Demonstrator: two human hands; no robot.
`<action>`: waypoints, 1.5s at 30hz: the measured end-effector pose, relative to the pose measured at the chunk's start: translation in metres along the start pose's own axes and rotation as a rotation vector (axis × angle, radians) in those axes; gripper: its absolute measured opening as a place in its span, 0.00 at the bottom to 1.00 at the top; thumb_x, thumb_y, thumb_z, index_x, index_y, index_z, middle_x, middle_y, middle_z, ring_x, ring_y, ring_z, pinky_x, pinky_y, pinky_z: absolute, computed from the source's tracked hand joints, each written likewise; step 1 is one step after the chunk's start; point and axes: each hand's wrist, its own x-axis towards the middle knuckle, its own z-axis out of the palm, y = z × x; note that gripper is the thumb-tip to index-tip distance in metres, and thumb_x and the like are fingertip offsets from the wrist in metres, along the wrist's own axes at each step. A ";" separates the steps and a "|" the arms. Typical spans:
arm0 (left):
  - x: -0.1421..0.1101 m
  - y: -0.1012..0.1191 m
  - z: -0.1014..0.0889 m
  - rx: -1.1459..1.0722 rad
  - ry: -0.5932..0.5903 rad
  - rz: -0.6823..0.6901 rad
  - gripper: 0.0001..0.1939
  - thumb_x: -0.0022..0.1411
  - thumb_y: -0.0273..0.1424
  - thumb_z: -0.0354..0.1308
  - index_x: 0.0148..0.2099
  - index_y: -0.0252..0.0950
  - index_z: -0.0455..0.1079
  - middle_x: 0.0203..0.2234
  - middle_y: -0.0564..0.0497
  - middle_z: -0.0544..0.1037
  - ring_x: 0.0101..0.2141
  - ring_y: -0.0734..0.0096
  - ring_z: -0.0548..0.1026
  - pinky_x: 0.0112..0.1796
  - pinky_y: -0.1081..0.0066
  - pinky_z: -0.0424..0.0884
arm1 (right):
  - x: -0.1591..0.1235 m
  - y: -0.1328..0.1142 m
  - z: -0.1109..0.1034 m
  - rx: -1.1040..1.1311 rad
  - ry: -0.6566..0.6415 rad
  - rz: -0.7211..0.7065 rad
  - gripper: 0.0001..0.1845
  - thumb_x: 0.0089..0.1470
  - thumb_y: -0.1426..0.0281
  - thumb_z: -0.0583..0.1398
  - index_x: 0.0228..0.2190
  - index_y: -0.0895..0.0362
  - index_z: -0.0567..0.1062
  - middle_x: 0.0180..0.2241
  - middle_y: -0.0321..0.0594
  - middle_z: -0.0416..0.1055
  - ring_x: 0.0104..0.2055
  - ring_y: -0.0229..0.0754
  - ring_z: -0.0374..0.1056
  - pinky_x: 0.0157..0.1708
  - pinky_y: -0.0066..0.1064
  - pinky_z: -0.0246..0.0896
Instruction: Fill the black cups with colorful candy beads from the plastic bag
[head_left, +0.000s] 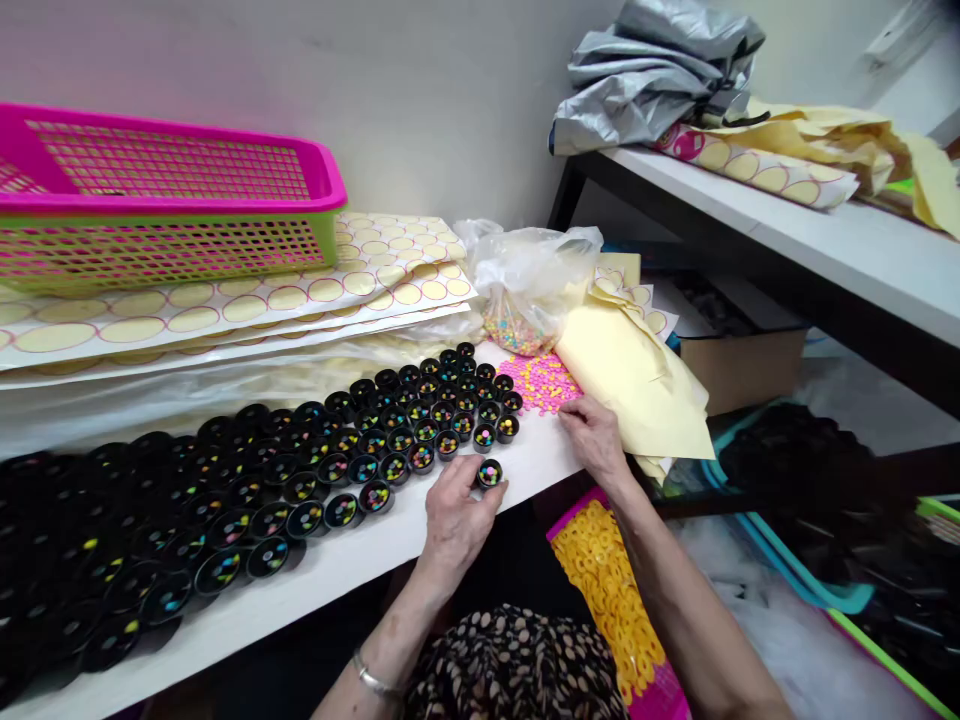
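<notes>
My left hand (457, 515) pinches one small black cup (490, 473) holding coloured bits, at the near edge of the white table (315, 580). Several more such black cups (300, 470) stand in rows across the table to the left. My right hand (596, 432) rests fingers down on the table edge beside a pile of pink beads (541, 381), its fingers curled together; what they hold, if anything, is hidden. A clear plastic bag of mixed coloured beads (525, 290) sits just behind the pink pile.
A pink and green mesh basket (165, 200) sits on stacked sticker sheets (225, 305) at the back left. Yellow backing paper (637, 385) hangs over the table's right end. A pink tray of yellow rings (611, 590) lies below. A shelf (825, 240) at right carries grey bags.
</notes>
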 end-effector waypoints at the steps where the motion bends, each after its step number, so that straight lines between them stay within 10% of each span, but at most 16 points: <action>1: 0.000 0.000 0.000 0.004 0.002 0.001 0.08 0.53 0.30 0.60 0.38 0.36 0.69 0.30 0.53 0.72 0.32 0.73 0.70 0.34 0.74 0.65 | -0.002 0.006 0.001 -0.034 -0.005 0.000 0.05 0.46 0.73 0.56 0.23 0.57 0.72 0.25 0.37 0.67 0.31 0.40 0.63 0.34 0.33 0.58; 7: 0.002 0.001 0.001 0.003 0.004 -0.004 0.08 0.52 0.30 0.60 0.37 0.36 0.69 0.30 0.54 0.72 0.31 0.74 0.70 0.34 0.74 0.65 | -0.001 0.012 0.013 -0.088 -0.057 -0.096 0.07 0.49 0.75 0.55 0.24 0.56 0.72 0.27 0.38 0.65 0.32 0.39 0.63 0.34 0.32 0.57; 18: 0.002 0.003 0.004 -0.070 0.064 -0.046 0.25 0.50 0.29 0.61 0.52 0.35 0.65 0.36 0.50 0.73 0.30 0.75 0.70 0.31 0.75 0.68 | -0.021 -0.057 0.036 -0.293 -0.187 -0.634 0.11 0.56 0.69 0.55 0.38 0.56 0.75 0.34 0.43 0.66 0.37 0.43 0.58 0.35 0.35 0.55; 45: 0.001 -0.015 0.008 0.071 0.044 -0.006 0.29 0.50 0.32 0.61 0.55 0.35 0.62 0.43 0.46 0.74 0.38 0.66 0.73 0.40 0.67 0.71 | -0.021 -0.068 0.049 -0.555 -0.233 -0.607 0.08 0.55 0.71 0.54 0.29 0.57 0.73 0.32 0.41 0.67 0.37 0.44 0.56 0.37 0.37 0.49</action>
